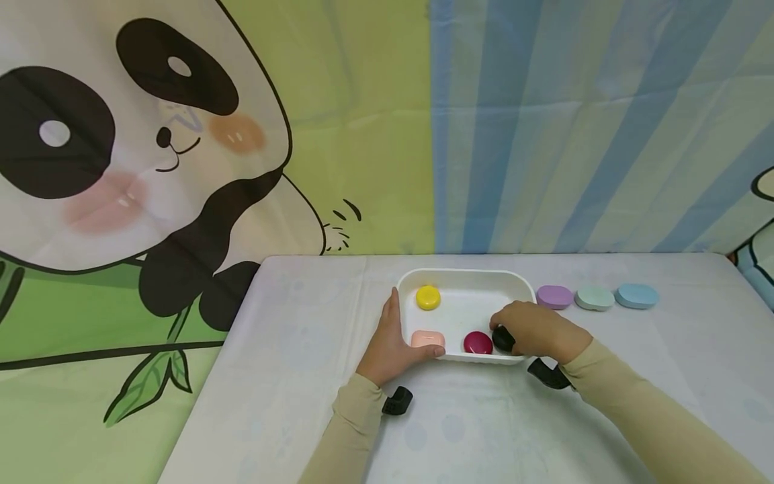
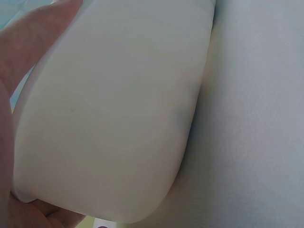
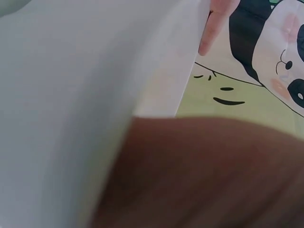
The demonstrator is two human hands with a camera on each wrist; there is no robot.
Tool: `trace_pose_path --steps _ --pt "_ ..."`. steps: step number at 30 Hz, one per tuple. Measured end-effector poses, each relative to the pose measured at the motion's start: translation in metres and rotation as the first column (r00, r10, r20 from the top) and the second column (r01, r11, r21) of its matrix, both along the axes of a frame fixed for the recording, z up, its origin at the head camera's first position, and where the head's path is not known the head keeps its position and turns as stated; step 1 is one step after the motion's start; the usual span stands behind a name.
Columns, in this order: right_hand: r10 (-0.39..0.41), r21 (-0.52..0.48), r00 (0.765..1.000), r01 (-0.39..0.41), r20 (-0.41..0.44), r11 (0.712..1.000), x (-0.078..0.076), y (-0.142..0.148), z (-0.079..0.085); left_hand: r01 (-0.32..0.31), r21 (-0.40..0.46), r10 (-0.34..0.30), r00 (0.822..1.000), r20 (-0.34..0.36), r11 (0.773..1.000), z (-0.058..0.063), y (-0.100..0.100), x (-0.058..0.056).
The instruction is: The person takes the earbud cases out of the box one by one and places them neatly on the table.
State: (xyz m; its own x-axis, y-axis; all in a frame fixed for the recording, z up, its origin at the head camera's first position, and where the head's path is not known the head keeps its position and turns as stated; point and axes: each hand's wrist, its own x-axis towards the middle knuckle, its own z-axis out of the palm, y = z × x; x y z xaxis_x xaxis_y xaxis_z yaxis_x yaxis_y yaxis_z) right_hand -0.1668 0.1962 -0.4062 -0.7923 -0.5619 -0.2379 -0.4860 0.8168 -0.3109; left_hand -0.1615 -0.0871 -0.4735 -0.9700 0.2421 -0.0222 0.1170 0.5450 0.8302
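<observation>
A white tray (image 1: 468, 277) sits mid-table. Inside lie a yellow round piece (image 1: 428, 297), a pink rounded piece (image 1: 426, 337) and a dark red round piece (image 1: 478, 343). My left hand (image 1: 394, 344) grips the tray's front left corner, thumb over the rim beside the pink piece. At the tray's front right, my right hand (image 1: 525, 329) curls its fingers round a black piece (image 1: 501, 339), mostly hidden under them. The left wrist view shows the tray's outer wall (image 2: 114, 118) with my fingers (image 2: 16, 61) against it. In the right wrist view, the tray wall (image 3: 71, 95) and my blurred hand (image 3: 204, 175) fill the frame.
Purple (image 1: 554, 296), mint (image 1: 594, 298) and blue (image 1: 637, 296) pieces lie in a row on the white cloth right of the tray. A panda and striped backdrop hangs behind the table's far edge. Bare cloth (image 1: 290, 349) stretches left of the tray and in front of it.
</observation>
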Motion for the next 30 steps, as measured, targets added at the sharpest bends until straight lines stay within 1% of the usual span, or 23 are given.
trace_pose_path --steps 7,11,15,21,27,30 --pt "0.038 0.011 0.997 -0.037 -0.06 0.999 0.001 0.0 -0.005 -0.002 0.007 0.001 1.0 0.005 1.0 0.0 0.0 0.001" --pt "0.043 0.008 0.991 -0.042 -0.124 0.999 0.002 0.002 -0.005 -0.001 0.005 0.001 1.0 0.011 1.0 0.0 0.0 0.001" --pt "0.027 -0.032 0.985 -0.033 -0.168 0.999 0.003 0.004 -0.005 -0.001 0.004 0.001 1.0 0.006 1.0 -0.002 -0.001 0.0" --pt "-0.017 -0.079 0.978 0.001 -0.207 0.997 0.008 0.005 -0.004 -0.011 -0.008 0.011 1.0 0.005 1.0 -0.004 -0.001 -0.001" --pt "-0.091 -0.129 0.971 0.063 -0.221 0.99 0.015 0.009 -0.002 -0.006 0.003 0.006 1.0 0.008 1.0 -0.003 -0.001 0.0" --pt "-0.105 -0.145 0.967 0.072 -0.233 0.987 0.017 0.011 0.0 -0.006 0.006 0.006 1.0 0.01 1.0 -0.002 -0.001 0.0"
